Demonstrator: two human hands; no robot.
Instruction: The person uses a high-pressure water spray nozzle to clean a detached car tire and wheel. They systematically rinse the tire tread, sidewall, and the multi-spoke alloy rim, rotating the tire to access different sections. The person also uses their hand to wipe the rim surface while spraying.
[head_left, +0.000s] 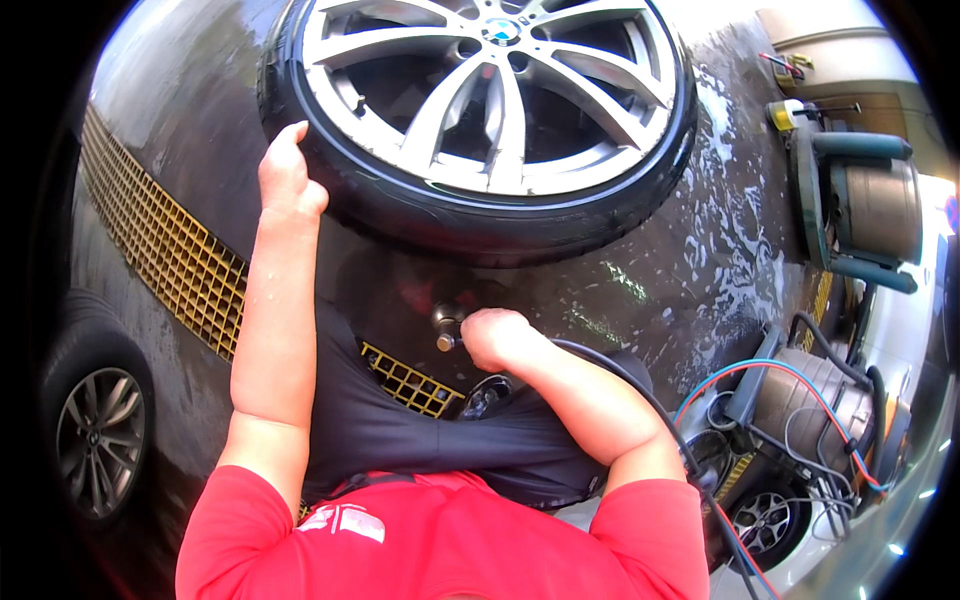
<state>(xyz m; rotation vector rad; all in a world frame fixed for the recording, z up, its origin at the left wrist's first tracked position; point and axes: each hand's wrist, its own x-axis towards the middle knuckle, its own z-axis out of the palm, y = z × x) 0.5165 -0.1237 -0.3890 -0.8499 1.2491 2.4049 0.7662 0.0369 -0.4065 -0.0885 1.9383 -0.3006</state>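
A large wheel with silver alloy spokes (507,120) and a black tyre (480,225) fills the far middle, above the wet dark floor. My left hand (287,180) is at the left edge of the tyre, its thumb against the sidewall; the fingers are partly hidden behind it. Nearer to me, below the tyre, my right hand (493,338) is closed round a metal air tool (447,325) with a rounded head. A dark hose (610,370) runs from that hand off to the right, past my forearm. The tool's head is apart from the tyre.
Yellow floor grating (165,230) runs along the left, with more grating (410,382) between my legs. Another wheel (100,430) stands at the left. Soap suds (735,240) lie on the right. Metal-drum machines (875,210) with hoses, red and blue lines, and a small wheel (768,525) are further right.
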